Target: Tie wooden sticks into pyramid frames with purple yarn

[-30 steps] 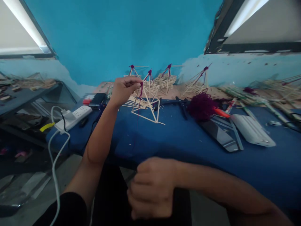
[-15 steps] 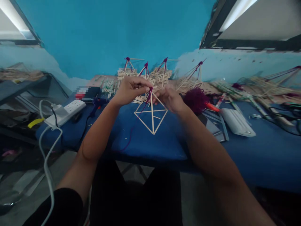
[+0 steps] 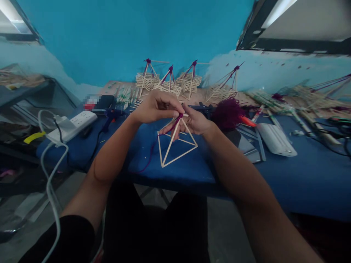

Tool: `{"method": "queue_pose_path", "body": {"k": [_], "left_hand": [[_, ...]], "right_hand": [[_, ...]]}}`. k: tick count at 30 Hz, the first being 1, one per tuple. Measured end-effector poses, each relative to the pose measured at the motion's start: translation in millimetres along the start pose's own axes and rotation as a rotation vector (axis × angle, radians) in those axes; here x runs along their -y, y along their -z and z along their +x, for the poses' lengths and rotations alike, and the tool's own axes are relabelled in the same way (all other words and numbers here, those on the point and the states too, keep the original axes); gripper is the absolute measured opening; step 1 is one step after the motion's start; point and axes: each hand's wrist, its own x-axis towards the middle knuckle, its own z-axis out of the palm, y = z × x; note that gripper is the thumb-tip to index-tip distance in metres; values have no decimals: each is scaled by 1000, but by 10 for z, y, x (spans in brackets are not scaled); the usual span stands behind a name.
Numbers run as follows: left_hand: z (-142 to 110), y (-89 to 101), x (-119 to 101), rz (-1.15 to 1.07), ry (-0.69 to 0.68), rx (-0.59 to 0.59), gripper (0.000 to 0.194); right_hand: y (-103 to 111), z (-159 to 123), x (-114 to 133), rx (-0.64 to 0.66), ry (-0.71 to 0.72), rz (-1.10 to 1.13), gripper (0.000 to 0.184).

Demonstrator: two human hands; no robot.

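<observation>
Stick pyramid [image 3: 171,141] is over the front of the blue desk [image 3: 189,168], one base corner aimed at the wearer, tip pointing up, long axis roughly upright. Left hand [image 3: 160,106] is pinching the purple-wrapped tip; right hand [image 3: 196,122] has fingers stretched in under it, can't tell if they're gripping. More stick frames [image 3: 170,70] sit behind, tips up too.

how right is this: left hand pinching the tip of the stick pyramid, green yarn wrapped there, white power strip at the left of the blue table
The colour is wrong: the yarn wrapped there is purple, as the head view shows. The left hand does pinch the tip of the stick pyramid, and the white power strip is at the left of the blue table.
</observation>
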Motion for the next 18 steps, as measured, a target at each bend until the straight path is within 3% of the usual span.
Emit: {"method": "queue_pose_path", "body": {"k": [3,8,12,18], "left_hand": [[-1,-3,-8,-17,6,-17,55],[-9,44,-30,50,-12,6,55],[8,118,51,96,-30,-98,41],[38,223,205,128,43,-256,19]], "right_hand": [[-70,23,18,138,-35,173,114],[-22,-17,82,130,-77,149,122],[102,-116,146,85,-14,48,120],[261,-247,177,-65,-30,12,118]]}}
